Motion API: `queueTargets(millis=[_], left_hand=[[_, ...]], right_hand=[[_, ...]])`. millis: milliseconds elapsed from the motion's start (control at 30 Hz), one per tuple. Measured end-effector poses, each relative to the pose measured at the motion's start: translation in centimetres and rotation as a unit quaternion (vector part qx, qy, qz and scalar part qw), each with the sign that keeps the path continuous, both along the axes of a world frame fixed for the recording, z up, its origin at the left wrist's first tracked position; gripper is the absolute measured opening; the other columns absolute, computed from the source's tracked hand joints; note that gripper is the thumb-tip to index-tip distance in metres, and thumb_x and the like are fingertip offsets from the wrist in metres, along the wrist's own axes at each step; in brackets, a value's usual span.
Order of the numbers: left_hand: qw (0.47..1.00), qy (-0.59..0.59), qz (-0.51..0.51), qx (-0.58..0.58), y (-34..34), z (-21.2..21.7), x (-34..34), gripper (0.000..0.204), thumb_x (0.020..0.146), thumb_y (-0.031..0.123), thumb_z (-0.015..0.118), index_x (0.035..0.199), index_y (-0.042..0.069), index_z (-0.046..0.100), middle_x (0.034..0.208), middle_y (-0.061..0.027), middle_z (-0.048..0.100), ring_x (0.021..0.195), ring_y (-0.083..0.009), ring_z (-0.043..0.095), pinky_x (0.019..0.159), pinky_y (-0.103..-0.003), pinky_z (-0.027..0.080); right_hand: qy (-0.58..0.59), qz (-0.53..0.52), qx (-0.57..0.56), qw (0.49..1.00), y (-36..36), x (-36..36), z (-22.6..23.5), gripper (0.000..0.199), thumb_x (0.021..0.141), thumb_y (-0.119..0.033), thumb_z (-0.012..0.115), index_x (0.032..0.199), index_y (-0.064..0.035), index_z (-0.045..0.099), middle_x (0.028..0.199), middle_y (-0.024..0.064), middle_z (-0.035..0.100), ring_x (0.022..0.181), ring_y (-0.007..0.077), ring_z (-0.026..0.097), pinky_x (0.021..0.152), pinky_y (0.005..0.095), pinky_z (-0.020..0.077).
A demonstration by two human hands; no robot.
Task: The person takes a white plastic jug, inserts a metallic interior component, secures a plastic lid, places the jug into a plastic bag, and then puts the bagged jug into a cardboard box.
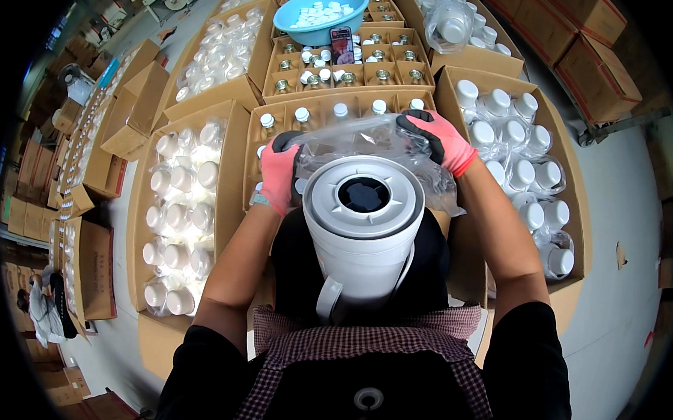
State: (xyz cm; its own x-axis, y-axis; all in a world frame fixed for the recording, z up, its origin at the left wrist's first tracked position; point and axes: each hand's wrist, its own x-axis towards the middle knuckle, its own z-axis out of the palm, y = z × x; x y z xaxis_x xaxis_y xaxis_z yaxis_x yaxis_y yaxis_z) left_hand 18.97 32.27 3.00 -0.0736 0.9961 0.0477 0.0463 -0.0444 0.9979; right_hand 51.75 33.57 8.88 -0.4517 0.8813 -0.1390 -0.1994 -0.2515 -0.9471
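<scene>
left carton (237, 139): wrapped white-topped containers (177, 216). left hand (279, 171), pink glove, over the middle carton's (252, 184) left edge: fingers look clamped on one end of the clear film (352, 138), tips partly hidden. film spans both hands over the middle carton, just beyond the white jug (365, 249). bottles (302, 118) stand along that carton's far edge; i'd keep film from snagging their caps. right hand (441, 142) near its far right corner: fingers closed on a bunched end, some hidden too. i'd pull evenly, gather slack, stay off the jug. right carton (578, 235): keep the film's loose end from catching its left edge.
</scene>
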Motion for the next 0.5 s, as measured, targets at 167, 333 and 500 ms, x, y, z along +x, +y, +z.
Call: queueTargets(millis=[167,333,500], left_hand=[[0.977,-0.029,-0.156,0.143,-10.5,8.1,-2.7,0.028,0.079,0.002,0.063,0.107,-0.002,0.065,0.104,-0.0108,0.066,0.095,-0.0194,0.064,0.087,-0.031,0.049],[0.793,0.333,-0.398,0.319,-18.7,11.7,0.3,0.031,0.073,0.024,0.073,0.100,0.011,0.064,0.097,-0.0065,0.062,0.091,-0.0280,0.060,0.083,-0.039,0.047],[0.787,0.408,-0.261,0.383,-19.1,10.1,1.9,0.027,0.075,0.024,0.070,0.099,0.016,0.062,0.097,-0.0030,0.059,0.088,-0.0259,0.058,0.078,-0.039,0.045]], right_hand=[[-0.114,0.232,0.359,0.897,-8.9,4.0,6.0,0.045,0.085,-0.033,0.075,0.114,-0.0005,0.063,0.093,0.0064,0.068,0.078,0.0159,0.062,0.071,0.0314,0.0499],[-0.481,0.156,0.434,0.745,-12.0,2.1,-1.0,0.052,0.090,-0.029,0.061,0.137,-0.0111,0.053,0.142,0.0113,0.052,0.136,0.0302,0.044,0.115,0.0422,0.0288],[-0.061,0.155,0.091,0.982,-11.2,-1.1,-15.0,0.054,0.106,-0.025,0.038,0.155,-0.0080,0.023,0.158,0.0107,0.031,0.143,0.0253,0.033,0.119,0.0413,0.0274]])
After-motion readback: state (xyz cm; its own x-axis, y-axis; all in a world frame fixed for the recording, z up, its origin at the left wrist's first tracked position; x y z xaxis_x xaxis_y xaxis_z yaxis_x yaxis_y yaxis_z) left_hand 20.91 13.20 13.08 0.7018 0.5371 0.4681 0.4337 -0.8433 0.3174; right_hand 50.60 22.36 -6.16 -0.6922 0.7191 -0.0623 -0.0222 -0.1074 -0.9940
